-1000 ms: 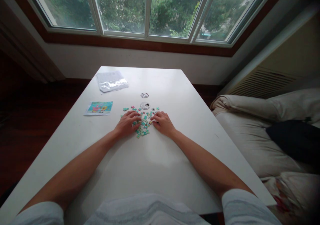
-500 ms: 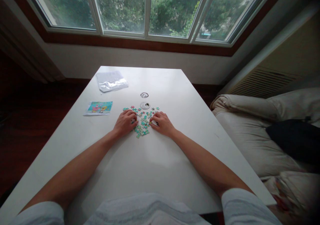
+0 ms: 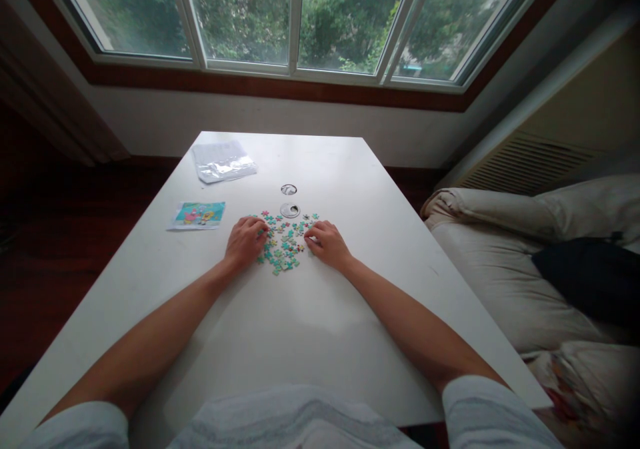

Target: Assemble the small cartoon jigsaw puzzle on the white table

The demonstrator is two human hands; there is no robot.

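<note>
Small green, teal and pinkish jigsaw puzzle pieces (image 3: 284, 249) lie loose in a patch on the white table. At the patch's left edge rests my left hand (image 3: 245, 241), its fingers loosely bent over the outer pieces and hiding some of them. My right hand (image 3: 327, 244) is on the opposite side, fingers curved, with a gap between thumb and forefinger. Neither hand shows a piece held. Left of my left hand lies a colourful cartoon picture sheet (image 3: 201, 215).
A clear plastic bag (image 3: 224, 161) lies at the table's far left. Two round inserts, a farther one (image 3: 289, 190) and a nearer one (image 3: 290, 210), sit in the white table (image 3: 300, 329) beyond the pieces. A beige sofa (image 3: 500, 256) with a dark item (image 3: 590, 279) stands right.
Both hands have shifted slightly outward, left hand leftward and right hand rightward. More pieces show between them.
</note>
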